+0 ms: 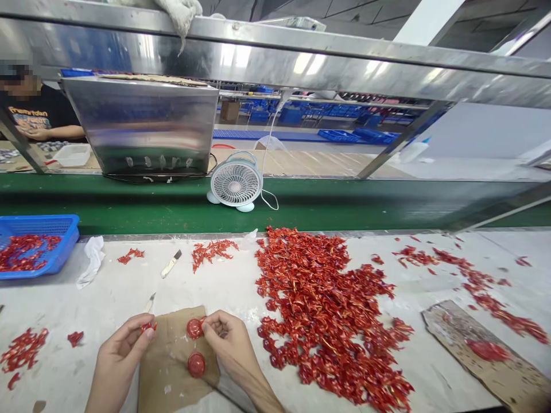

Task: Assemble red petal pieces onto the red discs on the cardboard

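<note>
Between my two hands lies a brown cardboard sheet (172,367) on the white worktable (77,287). My left hand (123,358) pinches a small crinkled red piece (148,327), with the tip of a small blade (150,302) showing behind the fingers. My right hand (230,344) has its fingertips against a glossy red dome (194,328). A second red dome (196,365) sits on the cardboard below it, touching neither hand. To the right spreads a large heap of crinkled red pieces (327,310).
A blue plastic basket (38,244) of red pieces stands at the left. A utility knife (171,264) and white cloth (92,261) lie on the table. Beyond run a green conveyor belt (129,206) and a white fan (236,180). A co-worker (37,109) sits far left.
</note>
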Motion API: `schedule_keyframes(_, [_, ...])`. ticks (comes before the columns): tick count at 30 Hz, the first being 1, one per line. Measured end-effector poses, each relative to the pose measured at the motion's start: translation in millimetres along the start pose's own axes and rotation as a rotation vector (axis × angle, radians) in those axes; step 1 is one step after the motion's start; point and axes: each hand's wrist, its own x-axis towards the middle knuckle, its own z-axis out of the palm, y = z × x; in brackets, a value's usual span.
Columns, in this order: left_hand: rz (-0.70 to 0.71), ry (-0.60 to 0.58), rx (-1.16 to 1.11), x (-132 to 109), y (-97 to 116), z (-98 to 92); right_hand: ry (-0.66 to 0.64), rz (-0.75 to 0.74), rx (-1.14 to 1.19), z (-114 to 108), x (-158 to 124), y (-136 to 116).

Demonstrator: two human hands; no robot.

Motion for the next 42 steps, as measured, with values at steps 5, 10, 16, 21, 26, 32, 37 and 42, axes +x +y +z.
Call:
schedule_keyframes(5, [0.029, -0.034, 0.026, -1.9, -5.2, 0.5, -0.01, 0.002, -0.004, 0.5, -2.1, -4.9])
schedule_keyframes(10, [0.113, -0.077, 0.155, -1.9, -25.2, -2.4, -0.023, -0.008, 0.039, -0.8, -0.8, -3.8])
schedule_keyframes(16, [0.146, -0.107, 0.271, 5.0, -43.3, -5.5, 0.015, -0.001, 0.23, -7.9, 3.6, 5.8])
schedule_keyframes(21, [0.131, -0.106, 0.298, 11.8, -54.6, -9.8, 0.044, 0.011, 0.29, -11.1, 0.3, 19.5])
schedule_keyframes(26, [0.089, -0.07, 0.317, 10.8, -50.6, -8.8, 0.065, 0.06, 0.318, -12.5, -2.8, 22.6])
schedule_keyframes(32, [0.055, -0.04, 0.367, 2.8, -24.8, 2.3, 0.048, 0.026, 0.284, -15.1, -1.8, 6.0])
schedule_keyframes(37, [0.083, -0.037, 0.37, 1.3, -23.3, 5.4, -0.012, -0.004, 0.175, -10.8, 2.8, -7.3])
schedule_keyframes(42, [0.101, -0.058, 0.351, -0.2, -24.5, 6.1, -0.083, 0.003, 0.029, -9.2, 5.1, -12.9])
